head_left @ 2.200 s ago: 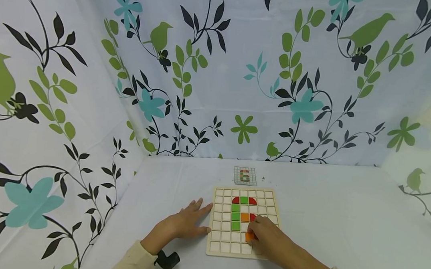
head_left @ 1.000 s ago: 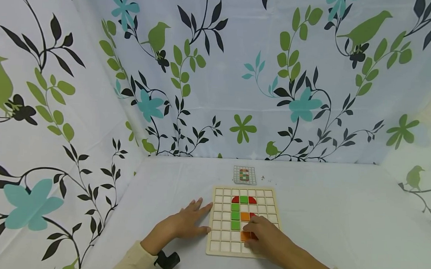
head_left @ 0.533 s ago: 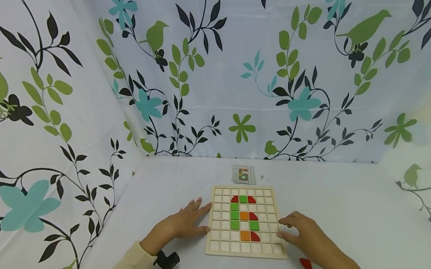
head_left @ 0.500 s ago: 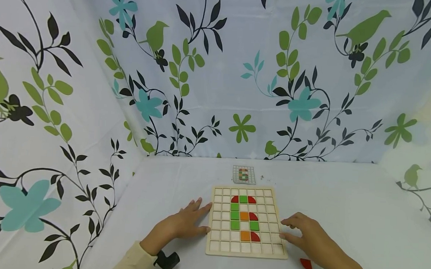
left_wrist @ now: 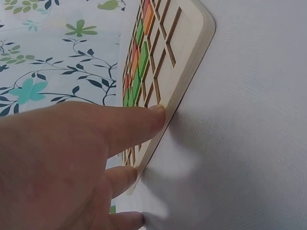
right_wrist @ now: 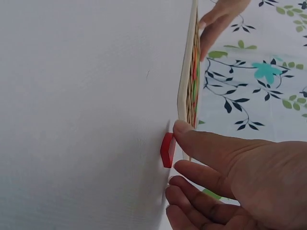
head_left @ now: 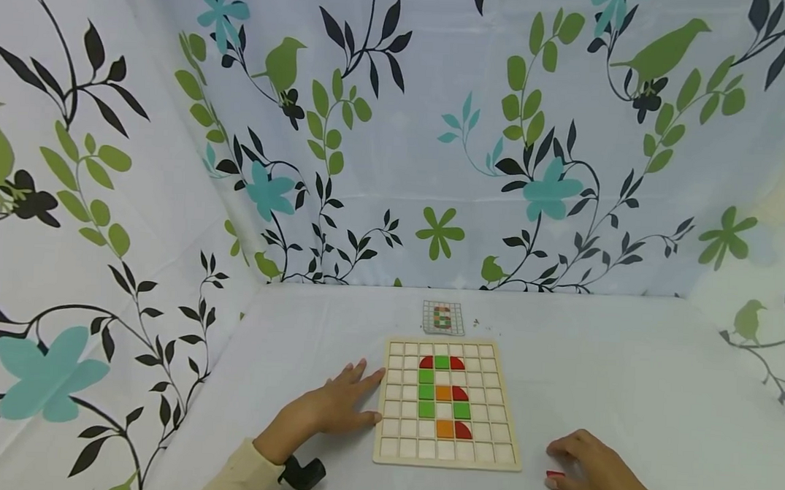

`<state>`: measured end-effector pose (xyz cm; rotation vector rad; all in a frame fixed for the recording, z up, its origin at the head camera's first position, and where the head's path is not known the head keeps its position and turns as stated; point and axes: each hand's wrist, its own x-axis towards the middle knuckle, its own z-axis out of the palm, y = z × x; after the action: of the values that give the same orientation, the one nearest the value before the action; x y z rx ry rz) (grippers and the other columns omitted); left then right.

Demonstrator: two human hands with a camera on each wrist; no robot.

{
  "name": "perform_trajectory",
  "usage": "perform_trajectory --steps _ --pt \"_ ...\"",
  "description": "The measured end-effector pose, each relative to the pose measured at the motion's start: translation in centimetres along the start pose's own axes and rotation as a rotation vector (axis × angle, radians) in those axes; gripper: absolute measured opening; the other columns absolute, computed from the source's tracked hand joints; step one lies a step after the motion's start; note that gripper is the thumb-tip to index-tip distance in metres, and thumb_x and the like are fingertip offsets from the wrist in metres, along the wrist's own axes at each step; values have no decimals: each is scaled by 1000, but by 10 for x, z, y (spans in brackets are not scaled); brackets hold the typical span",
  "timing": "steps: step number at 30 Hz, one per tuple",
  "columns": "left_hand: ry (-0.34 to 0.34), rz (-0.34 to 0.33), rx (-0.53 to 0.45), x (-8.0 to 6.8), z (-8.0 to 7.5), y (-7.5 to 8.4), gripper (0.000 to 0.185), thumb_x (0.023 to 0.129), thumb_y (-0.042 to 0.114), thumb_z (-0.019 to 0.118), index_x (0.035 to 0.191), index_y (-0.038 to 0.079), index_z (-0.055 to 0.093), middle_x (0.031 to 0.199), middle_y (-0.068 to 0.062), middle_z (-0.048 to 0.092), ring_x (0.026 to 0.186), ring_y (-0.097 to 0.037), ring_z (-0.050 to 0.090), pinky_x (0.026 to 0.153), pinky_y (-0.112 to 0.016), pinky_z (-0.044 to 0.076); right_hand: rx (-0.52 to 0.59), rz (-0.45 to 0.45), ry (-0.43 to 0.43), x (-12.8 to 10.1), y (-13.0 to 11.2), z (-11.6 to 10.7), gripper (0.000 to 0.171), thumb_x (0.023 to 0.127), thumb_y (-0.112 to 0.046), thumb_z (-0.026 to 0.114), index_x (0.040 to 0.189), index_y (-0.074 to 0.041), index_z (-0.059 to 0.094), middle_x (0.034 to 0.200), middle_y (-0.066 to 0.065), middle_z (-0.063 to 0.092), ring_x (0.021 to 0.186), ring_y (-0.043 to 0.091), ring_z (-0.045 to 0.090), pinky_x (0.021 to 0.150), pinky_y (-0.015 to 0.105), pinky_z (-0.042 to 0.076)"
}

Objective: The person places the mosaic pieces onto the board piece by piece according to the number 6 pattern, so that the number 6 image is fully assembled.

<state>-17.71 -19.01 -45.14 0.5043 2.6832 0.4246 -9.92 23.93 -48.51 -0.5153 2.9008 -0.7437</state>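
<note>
A square wooden grid board (head_left: pixel 512 455) lies on the white table, with green tiles (head_left: pixel 427 393), orange tiles (head_left: pixel 445 428) and red quarter-round tiles (head_left: pixel 463 429) set in several of its cells. My left hand (head_left: pixel 333 407) rests spread on the table at the board's left side. Its thumb (left_wrist: pixel 144 122) touches the board's edge in the left wrist view. To the right of the board, my right hand (head_left: pixel 596 473) is over a loose red tile (right_wrist: pixel 167 150) on the table. The thumb tip (right_wrist: pixel 182 128) is at the tile's corner, with the other fingers loosely bent beside it.
Behind the board lies a small gridded card (head_left: pixel 443 318) with a coloured pattern printed on it. A black strap piece (head_left: pixel 303 475) hangs at the left wrist. Patterned cloth (head_left: pixel 370 149) walls off the back and left of the table.
My right hand let go of tiles on the board, uncovering a green, an orange and a red one. It moved right and toward me, to the loose red tile. The left hand stayed put.
</note>
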Motion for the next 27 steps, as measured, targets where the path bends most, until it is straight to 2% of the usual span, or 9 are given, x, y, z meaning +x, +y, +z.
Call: perform_trajectory --steps 4,7,9,11,12,15,18,23,27 --pt "-7 -4 -1 1 2 -2 77 95 52 62 159 22 32 163 -15 20 149 -39 16 113 -63 21 54 153 -49 -3 -2 2 41 78 -39 85 107 -13 71 101 -9 58 93 13 60 86 35 54" --pt "-9 -7 -10 0 2 -2 77 95 53 62 159 22 32 163 -15 20 149 -39 16 113 -63 21 112 219 -79 -5 -3 2 41 76 -37 86 106 -13 71 101 -7 57 91 12 57 85 36 55" --pt "-7 -6 -9 -1 1 -2 77 95 52 62 159 22 32 163 -15 21 149 -39 16 113 -63 21 112 178 -74 -9 -2 3 39 78 -36 85 106 -13 70 101 -7 56 88 8 55 82 32 55" --pt "-2 -7 -7 -1 0 -1 76 95 52 62 159 22 33 163 -15 21 149 -39 16 113 -62 22 108 98 -47 -12 0 4 36 80 -33 84 105 -13 68 100 -6 55 87 7 54 79 28 54" --pt "0 -7 -7 -2 0 -1 76 95 52 62 159 22 33 163 -16 21 149 -39 16 113 -62 22 113 97 -37 -13 0 5 35 80 -32 85 105 -14 69 99 -7 55 85 6 54 78 27 54" --pt "7 -5 -5 -2 -2 0 76 95 51 62 158 21 34 163 -16 22 149 -39 17 113 -62 22 145 143 -21 -14 -1 9 31 79 -28 85 102 -15 69 97 -8 56 84 7 53 78 27 55" --pt "5 0 -8 -3 -2 1 75 95 50 63 158 20 34 162 -17 22 148 -39 16 113 -63 22 179 263 -14 -13 -4 14 28 78 -25 86 100 -17 70 96 -9 57 84 9 54 79 28 56" --pt "1 4 -7 -3 -1 1 76 95 51 63 158 19 34 162 -17 22 148 -40 17 113 -63 22 181 263 29 -16 -5 18 22 80 -20 84 97 -16 71 94 -9 59 84 8 57 76 26 55" --pt "1 5 -1 -1 0 -1 76 96 51 62 158 20 33 163 -17 21 149 -39 16 112 -64 22 195 285 32 -15 -5 19 22 80 -18 84 97 -15 71 93 -8 60 85 9 59 75 26 55"
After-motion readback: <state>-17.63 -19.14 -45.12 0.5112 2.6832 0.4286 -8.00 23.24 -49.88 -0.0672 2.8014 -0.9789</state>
